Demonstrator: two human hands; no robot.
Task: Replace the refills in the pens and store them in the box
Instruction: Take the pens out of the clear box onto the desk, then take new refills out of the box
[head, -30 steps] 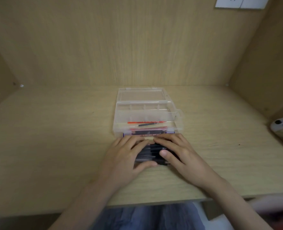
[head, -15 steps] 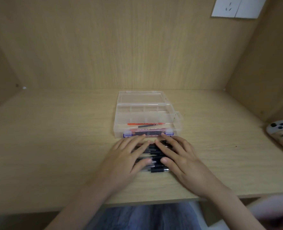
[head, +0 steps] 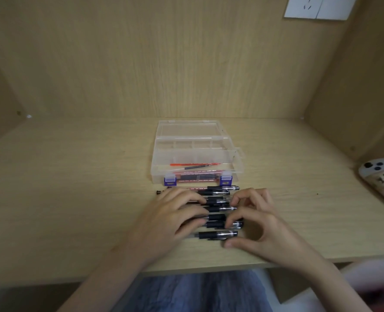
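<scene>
The desk (head: 74, 188) carried the clear box (head: 157, 174), lid open, at its middle. Your left hand (head: 170, 219) lay flat, fingers straight, on the row of pens (head: 218, 234) just in front of the box. Your right hand (head: 261, 224) curled its fingers onto the pens' right ends; whether it pinched one cannot be told. A red refill (head: 193, 164) and a black refill (head: 195, 167) lay in the box's front compartment.

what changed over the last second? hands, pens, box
The right hand slid rightward off the pens and arched its fingers, tips now at the pens' right ends; whether it pinches one is unclear. More of the pens shows. The left hand stays flat on them. The open box and the refills inside it are unchanged.
</scene>
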